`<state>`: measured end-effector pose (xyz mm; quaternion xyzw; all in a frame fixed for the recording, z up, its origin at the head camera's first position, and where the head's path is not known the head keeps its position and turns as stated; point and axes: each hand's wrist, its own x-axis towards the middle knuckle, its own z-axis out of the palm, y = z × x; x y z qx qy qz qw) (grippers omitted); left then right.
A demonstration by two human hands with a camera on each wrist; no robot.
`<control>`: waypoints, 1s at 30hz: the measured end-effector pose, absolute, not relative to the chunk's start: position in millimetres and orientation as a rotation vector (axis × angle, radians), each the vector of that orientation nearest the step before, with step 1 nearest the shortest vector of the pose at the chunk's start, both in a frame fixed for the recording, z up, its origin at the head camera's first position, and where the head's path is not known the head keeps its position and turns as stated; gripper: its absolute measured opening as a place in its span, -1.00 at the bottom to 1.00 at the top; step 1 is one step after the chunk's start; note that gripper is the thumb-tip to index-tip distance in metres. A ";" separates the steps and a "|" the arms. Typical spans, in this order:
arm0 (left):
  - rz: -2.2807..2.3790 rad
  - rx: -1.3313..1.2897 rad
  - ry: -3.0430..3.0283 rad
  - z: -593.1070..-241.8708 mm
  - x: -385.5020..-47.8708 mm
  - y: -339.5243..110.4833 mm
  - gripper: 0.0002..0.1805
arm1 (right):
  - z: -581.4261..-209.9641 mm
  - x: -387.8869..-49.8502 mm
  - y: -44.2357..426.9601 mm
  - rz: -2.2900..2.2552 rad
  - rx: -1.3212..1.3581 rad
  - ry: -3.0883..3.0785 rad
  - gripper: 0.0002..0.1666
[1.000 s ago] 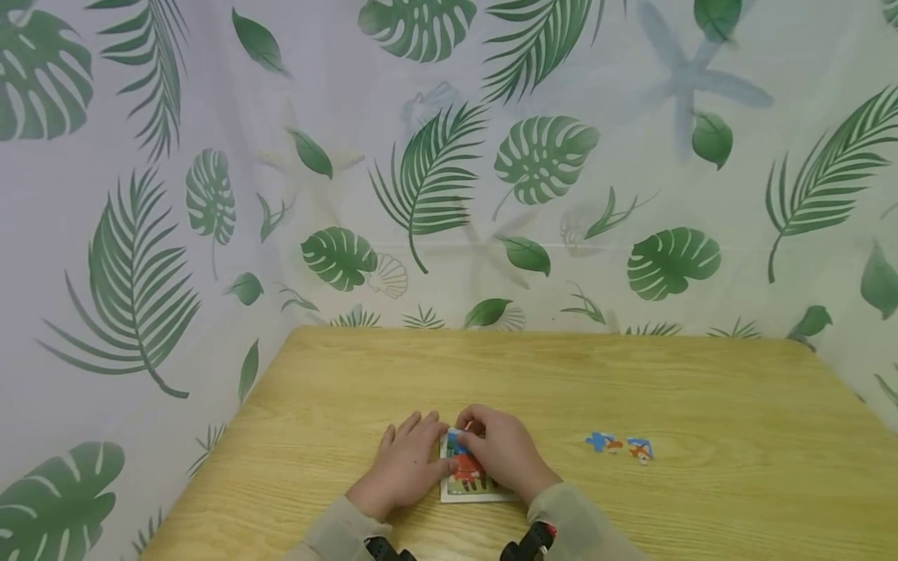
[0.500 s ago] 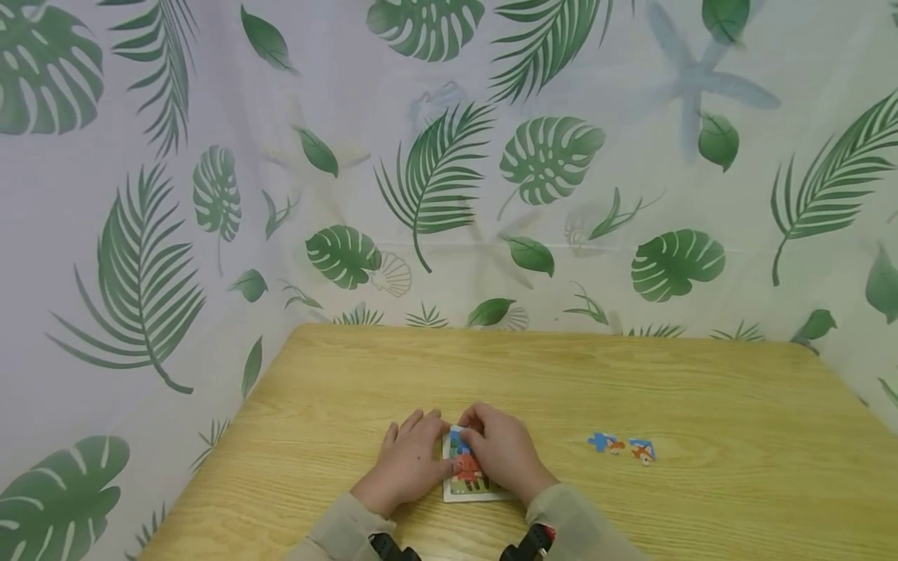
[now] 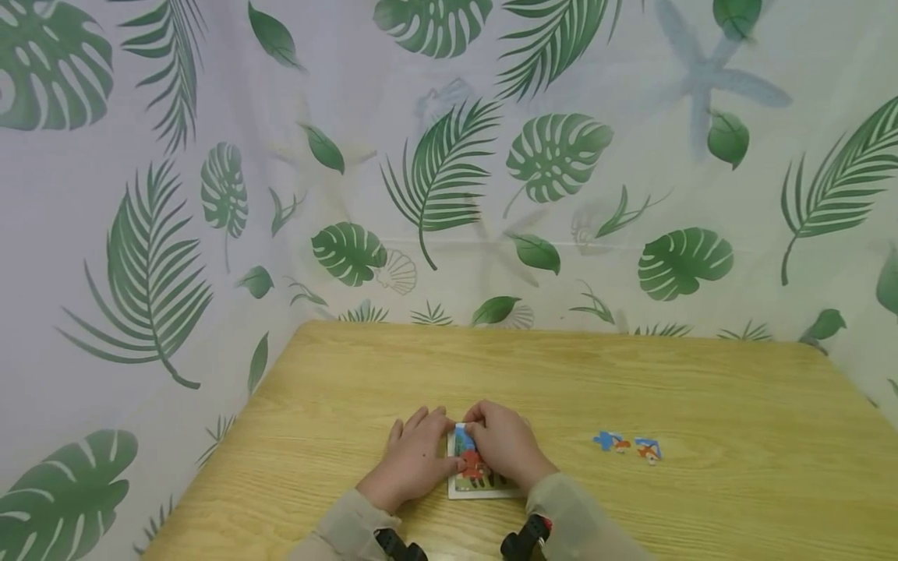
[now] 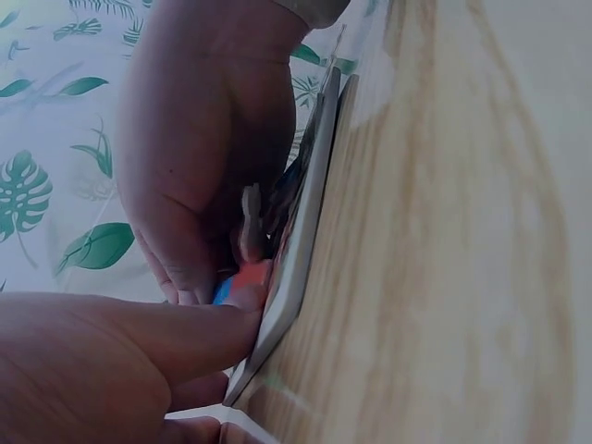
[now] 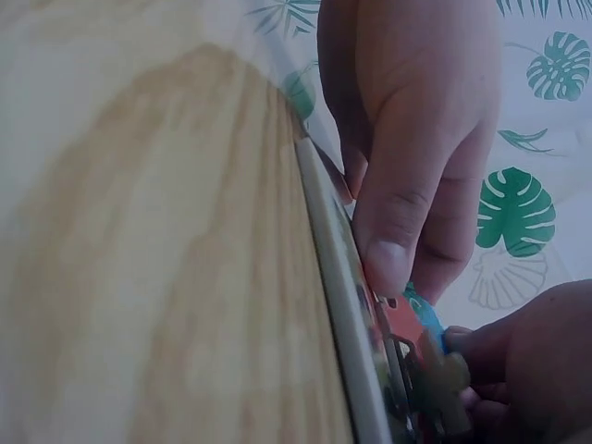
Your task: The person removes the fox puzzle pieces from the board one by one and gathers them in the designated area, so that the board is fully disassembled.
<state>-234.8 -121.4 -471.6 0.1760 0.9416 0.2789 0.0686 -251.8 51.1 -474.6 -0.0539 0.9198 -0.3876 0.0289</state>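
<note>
A small jigsaw puzzle (image 3: 475,483) in a white-edged tray lies between both hands, showing a red figure on green and blue. My left hand (image 3: 414,460) lies along its left side, fingers extended on the table. The left thumb (image 5: 387,264) presses on the red part. At the upper edge, my right hand (image 3: 507,446) pinches a puzzle piece with thumb and forefinger; the fingers largely cover it. In the right wrist view, blue (image 5: 431,328) shows by those fingertips and a beige piece (image 5: 444,379) stands up from the picture. The right part of the puzzle is hidden.
Two loose puzzle pieces, a blue and orange one (image 3: 610,442) and another with an orange animal (image 3: 648,449), lie to the right on the wooden table (image 3: 393,366). A leaf-patterned white curtain (image 3: 435,304) borders the table's back and sides.
The right thumb and forefinger have shifted slightly at the puzzle's upper edge, and more blue shows below them. My left hand keeps its place. The view has turned slightly left.
</note>
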 end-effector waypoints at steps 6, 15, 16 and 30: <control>0.841 0.522 2.817 -469.5 -235.5 -122.0 -0.41 | -477.3 -249.0 55.9 -1.308 -0.223 2.787 -0.92; 0.844 0.530 2.824 -470.0 -236.2 -120.7 -0.43 | -479.0 -250.7 54.0 -1.284 -0.186 2.828 -0.93; 0.840 0.528 2.826 -469.8 -236.0 -120.6 -0.44 | -479.0 -250.9 53.2 -1.268 -0.184 2.839 -0.92; 0.876 0.527 2.819 -471.3 -237.6 -121.5 -0.45 | -479.1 -252.1 59.1 -1.567 -0.146 2.672 -0.92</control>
